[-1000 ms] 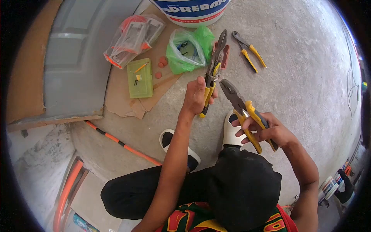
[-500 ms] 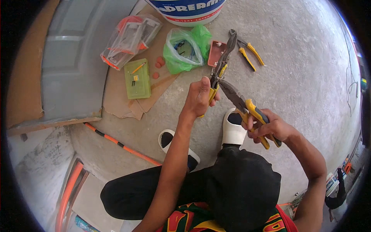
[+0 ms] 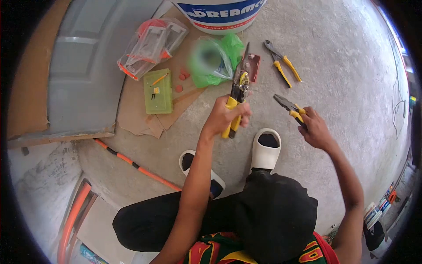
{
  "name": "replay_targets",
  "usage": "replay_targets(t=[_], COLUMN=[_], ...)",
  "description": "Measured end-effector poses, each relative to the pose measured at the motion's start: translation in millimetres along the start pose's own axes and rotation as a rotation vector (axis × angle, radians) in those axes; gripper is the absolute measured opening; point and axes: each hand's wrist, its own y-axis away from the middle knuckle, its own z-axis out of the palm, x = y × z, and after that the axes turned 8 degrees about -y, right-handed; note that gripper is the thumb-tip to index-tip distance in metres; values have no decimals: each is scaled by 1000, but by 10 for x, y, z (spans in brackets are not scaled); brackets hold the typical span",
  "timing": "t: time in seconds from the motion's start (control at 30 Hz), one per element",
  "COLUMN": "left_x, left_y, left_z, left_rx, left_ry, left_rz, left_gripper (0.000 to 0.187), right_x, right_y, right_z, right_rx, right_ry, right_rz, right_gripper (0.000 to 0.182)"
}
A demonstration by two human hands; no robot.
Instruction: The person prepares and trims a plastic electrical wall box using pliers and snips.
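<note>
My left hand [image 3: 223, 116] is wrapped around the yellow handles of a pair of tin snips [image 3: 240, 86], whose dark metal blades point away from me. My right hand [image 3: 315, 131] grips pliers [image 3: 288, 104] with yellow and black handles, low over the concrete floor to the right. Their jaws face up and left, well apart from the snips. Beyond them lies a pair of diagonal cutters [image 3: 281, 63] with yellow handles. Close beside the snips' blades is a small reddish utility box [image 3: 254, 69].
A green plastic bag [image 3: 226, 48], a yellow-green case [image 3: 158, 99] with a pencil [image 3: 159, 78] on it, and a clear case with orange trim [image 3: 151, 46] lie on cardboard [image 3: 132, 116]. A large paint bucket [image 3: 220, 24] stands at the back. An orange-black conduit [image 3: 125, 158] lies left.
My right hand has carried the pliers right, away from the tin snips, which their jaws met earlier. My left hand has turned the snips more upright.
</note>
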Motion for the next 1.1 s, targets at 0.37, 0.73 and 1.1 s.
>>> replay_targets(t=[0.37, 0.73, 1.1], left_x=[-309, 212, -174], left_y=[-259, -214, -299], left_z=[481, 338, 452], left_rx=[8, -37, 242], left_ry=[200, -460, -608], left_rz=[31, -41, 210], left_gripper=[60, 54, 53], right_x=[414, -602, -657], right_y=[-70, -231, -194], right_z=[732, 365, 521], right_rx=[712, 171, -50], right_ry=[122, -1437, -1591], right_rz=[-18, 132, -30], right_gripper=[39, 29, 29])
